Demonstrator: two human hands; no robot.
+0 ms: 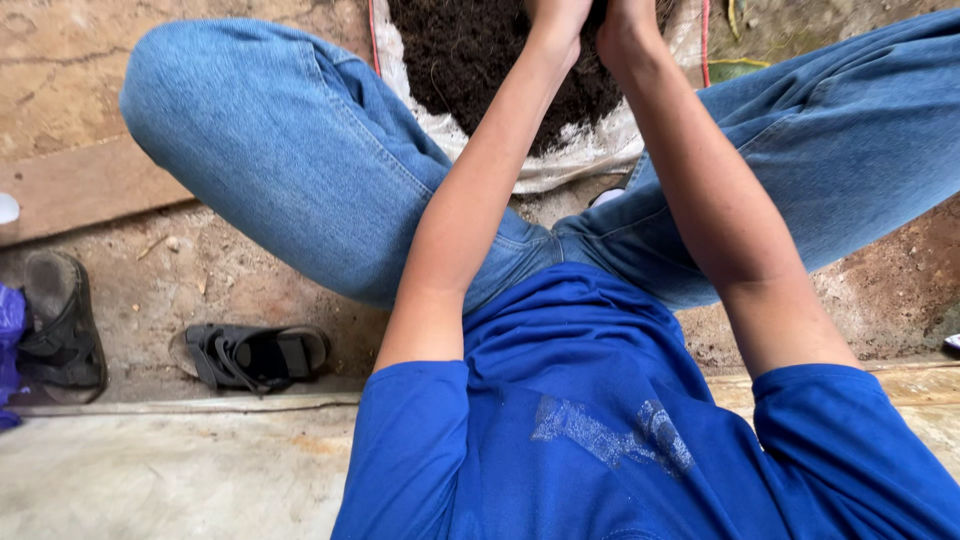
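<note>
Both my arms reach forward between my knees toward a white sack (590, 150) filled with dark soil (480, 50). My left hand (556, 15) and my right hand (625, 18) are close together at the top edge of the view, over the soil. The frame cuts off the fingers of both, so whether they hold soil does not show. I wear blue jeans and a blue shirt.
Two dark sandals (250, 352) (62, 322) lie on the dirt ground at the left. A wooden plank (90, 185) lies behind them. A blue bag (10, 340) sits at the left edge. A concrete step (170, 470) runs along the bottom.
</note>
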